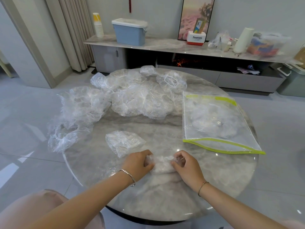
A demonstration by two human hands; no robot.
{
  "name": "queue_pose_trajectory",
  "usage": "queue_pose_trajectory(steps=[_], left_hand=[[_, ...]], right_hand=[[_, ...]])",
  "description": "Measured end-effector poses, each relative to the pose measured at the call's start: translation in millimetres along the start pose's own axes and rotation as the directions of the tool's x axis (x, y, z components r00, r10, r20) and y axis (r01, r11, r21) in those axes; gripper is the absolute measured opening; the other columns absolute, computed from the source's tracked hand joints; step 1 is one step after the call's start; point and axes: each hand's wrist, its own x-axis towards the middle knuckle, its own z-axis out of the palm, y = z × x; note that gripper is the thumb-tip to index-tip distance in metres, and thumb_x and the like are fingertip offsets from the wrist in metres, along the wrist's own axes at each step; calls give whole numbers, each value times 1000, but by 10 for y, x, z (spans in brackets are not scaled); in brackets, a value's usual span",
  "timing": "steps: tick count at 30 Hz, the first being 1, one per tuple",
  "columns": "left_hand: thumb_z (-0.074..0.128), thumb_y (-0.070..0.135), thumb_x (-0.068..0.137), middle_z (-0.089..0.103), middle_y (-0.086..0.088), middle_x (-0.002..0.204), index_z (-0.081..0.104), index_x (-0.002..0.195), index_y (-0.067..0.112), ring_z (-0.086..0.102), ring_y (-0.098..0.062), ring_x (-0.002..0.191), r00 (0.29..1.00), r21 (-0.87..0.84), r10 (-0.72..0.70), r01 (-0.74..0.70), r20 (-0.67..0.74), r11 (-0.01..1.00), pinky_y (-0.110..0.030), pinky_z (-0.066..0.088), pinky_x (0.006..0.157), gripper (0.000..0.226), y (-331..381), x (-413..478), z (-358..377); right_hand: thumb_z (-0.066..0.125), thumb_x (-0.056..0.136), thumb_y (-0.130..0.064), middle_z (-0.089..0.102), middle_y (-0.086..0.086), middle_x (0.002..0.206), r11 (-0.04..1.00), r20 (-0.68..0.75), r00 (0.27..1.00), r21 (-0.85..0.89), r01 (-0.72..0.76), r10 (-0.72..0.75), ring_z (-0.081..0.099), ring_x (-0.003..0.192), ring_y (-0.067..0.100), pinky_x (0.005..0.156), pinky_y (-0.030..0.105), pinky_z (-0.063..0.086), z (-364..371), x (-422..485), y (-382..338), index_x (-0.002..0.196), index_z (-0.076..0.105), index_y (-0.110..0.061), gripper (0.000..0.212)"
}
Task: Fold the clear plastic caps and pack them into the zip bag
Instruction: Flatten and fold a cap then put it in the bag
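A crumpled clear plastic cap point(162, 164) lies bunched on the round marble table point(165, 195) near its front. My left hand point(139, 164) grips its left end and my right hand point(186, 166) pinches its right end. Just beyond my left hand sits a folded cap point(123, 142). A heap of loose clear caps point(115, 96) covers the table's far and left parts. The zip bag point(216, 123), clear with lime-green edging, lies flat at the right with folded caps inside.
Behind the table runs a low marble-topped cabinet point(165, 47) with a blue lidded bin point(130, 32), a stack of paper cups point(98, 25), a Panasonic box point(196, 38) and a paper roll point(242, 40). Some caps point(62, 139) overhang the table's left edge.
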Motion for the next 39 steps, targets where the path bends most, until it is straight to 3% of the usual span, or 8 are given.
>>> queue_pose_trajectory(steps=[5,8,16,20,25,31,34,39], left_hand=[[63,12,74,54,0,123,54,120,22,51,-20,110,868,340,455,-375,-198,863,-32,44,95,48,18,-6,122],[50,42,82,58,3,123,57,118,21,47,-17,114,794,397,603,-529,-80,750,-29,32,102,43,40,6,236],[46,38,89,66,3,84,65,100,24,58,-14,78,967,-169,223,-242,-123,955,-28,44,74,25,410,239,64],[60,23,91,57,-3,71,62,88,9,49,-11,62,1000,-620,-3,-12,-23,784,-25,42,63,15,674,329,-23],[68,26,85,66,1,74,55,100,10,60,-8,60,984,-753,-97,175,147,634,-20,48,59,26,921,398,72],[69,34,82,54,11,51,47,93,15,44,0,41,993,-647,-19,90,116,758,-13,36,46,30,1149,526,118],[60,41,87,66,12,75,50,98,20,60,-8,66,999,-646,6,22,41,763,-13,44,58,25,1224,667,143],[60,23,82,42,9,140,42,135,25,39,-14,128,925,-154,373,-380,-73,912,-17,27,102,56,1177,1116,318]], right_hand=[[75,72,-10,49,-9,91,988,4,997,-129,-82,83,50,78,9,71,22,43,-33,70,-55,94,51,-24,35],[72,75,-2,51,-4,71,959,37,961,70,-274,272,51,67,15,57,11,39,-75,158,-116,90,57,-15,25],[57,93,-22,60,5,80,649,253,871,587,-484,421,58,65,14,57,22,45,-435,190,-314,94,60,-11,12],[59,73,-57,65,1,94,623,267,894,644,-443,359,62,82,13,72,27,46,-596,187,-297,108,61,-18,52],[68,73,-39,68,8,102,504,461,847,682,-530,267,65,86,17,78,30,50,-717,61,-209,119,62,-8,56],[74,71,-24,63,12,96,481,302,877,746,-461,372,61,85,20,77,28,54,-942,82,-4,108,65,-5,43],[69,83,-12,63,12,89,515,160,877,756,-403,452,59,79,22,65,25,55,-1059,94,96,101,65,-7,20],[65,83,-1,57,-7,78,990,-474,880,117,77,-13,51,66,5,60,17,46,-1396,176,176,80,56,-20,21]])
